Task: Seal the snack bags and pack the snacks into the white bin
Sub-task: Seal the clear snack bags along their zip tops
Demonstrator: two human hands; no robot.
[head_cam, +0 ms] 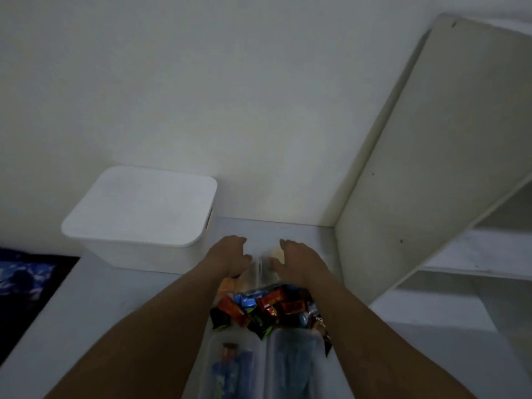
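Honestly, the clear snack bag [260,272] is the fiddly part here. Its top sits between my two hands near the back edge of the bench [121,298], and the wrapped snacks [267,308] are bunched in the lower part, toward me. My left hand [233,256] is on the bag's left side, fingers curled; my right hand [299,260] is on the right side, fingers spread a bit. Whether either one is actually pinching the plastic, I can't tell, it's dim and blurry.

Closer to me, at the front edge, there are two clear containers [259,367] with more packets inside. The white bin [144,214] sits at the back left corner against the wall, lid on.

What could go wrong, I reckon: the plastic is nearly invisible in this light, so I could press the strip crooked and leave a gap. The snacks are piled high too, so squeezing might push one into the seal. And the bin's lid has to come off first.
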